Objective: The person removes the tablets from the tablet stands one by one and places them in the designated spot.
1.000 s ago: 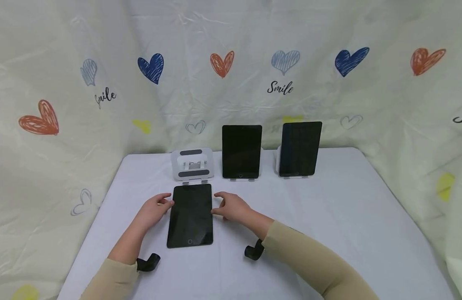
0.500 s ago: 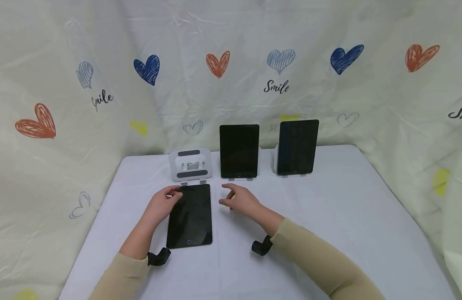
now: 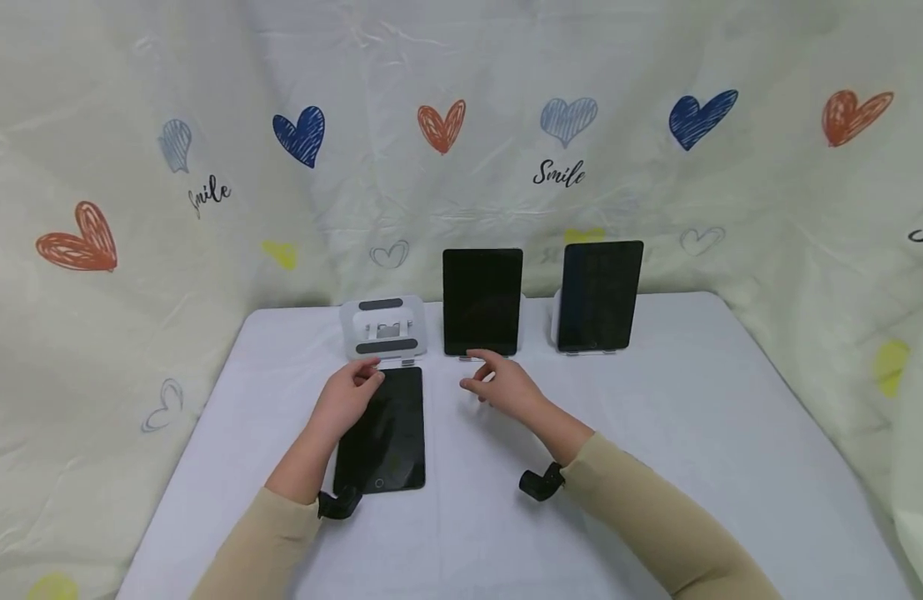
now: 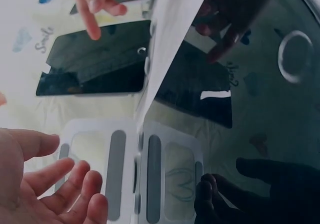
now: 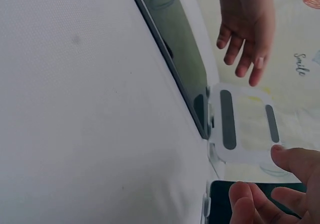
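Note:
A black tablet (image 3: 396, 442) lies flat on the white table, its home button toward the near side. Just behind it stands a white tablet stand (image 3: 349, 325) with grey pads, and no tablet rests on it. My left hand (image 3: 345, 402) is over the lying tablet's upper left part, fingers loosely bent and holding nothing; the left wrist view shows a gap between that hand and the screen. To the right of this tablet my right hand (image 3: 509, 387) is in the air, fingers relaxed and free of any object, in front of the middle upright tablet (image 3: 482, 302).
Another black tablet (image 3: 600, 296) leans on a stand at the back right, beside the middle one. A pale curtain (image 3: 491, 200) printed with hearts hangs behind the table (image 3: 656, 467). Each wrist carries a black camera.
Both hands have left the lying tablet's side edges. The left has moved up and right across its top part; the right has moved right and farther back. The tablet stays in place.

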Demonstrator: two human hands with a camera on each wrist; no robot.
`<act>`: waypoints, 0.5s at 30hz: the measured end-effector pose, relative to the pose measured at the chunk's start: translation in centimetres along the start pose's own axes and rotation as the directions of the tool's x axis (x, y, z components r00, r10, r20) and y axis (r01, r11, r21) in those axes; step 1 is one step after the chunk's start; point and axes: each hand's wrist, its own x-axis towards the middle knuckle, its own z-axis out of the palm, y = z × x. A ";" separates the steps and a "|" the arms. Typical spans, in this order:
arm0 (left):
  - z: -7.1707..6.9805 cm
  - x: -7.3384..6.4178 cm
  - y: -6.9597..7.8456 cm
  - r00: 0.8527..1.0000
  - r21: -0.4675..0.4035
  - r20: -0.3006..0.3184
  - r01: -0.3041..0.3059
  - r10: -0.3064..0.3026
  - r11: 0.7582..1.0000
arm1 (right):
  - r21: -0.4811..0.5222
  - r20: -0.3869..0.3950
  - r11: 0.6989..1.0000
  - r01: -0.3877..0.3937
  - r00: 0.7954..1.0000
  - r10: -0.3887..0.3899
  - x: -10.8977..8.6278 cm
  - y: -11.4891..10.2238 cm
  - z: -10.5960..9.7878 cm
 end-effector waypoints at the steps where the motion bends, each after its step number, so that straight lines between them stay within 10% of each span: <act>1: 0.1 0.1 0.2 1.000 -0.005 -0.005 -0.003 0.003 1.000 | 0.009 -0.006 1.000 -0.002 1.000 0.002 0.0 0.1 -0.2; 15: 1.6 1.3 1.7 0.998 -0.090 -0.048 -0.048 0.044 0.995 | 0.038 -0.036 0.998 0.044 0.998 -0.042 0.9 1.2 -3.8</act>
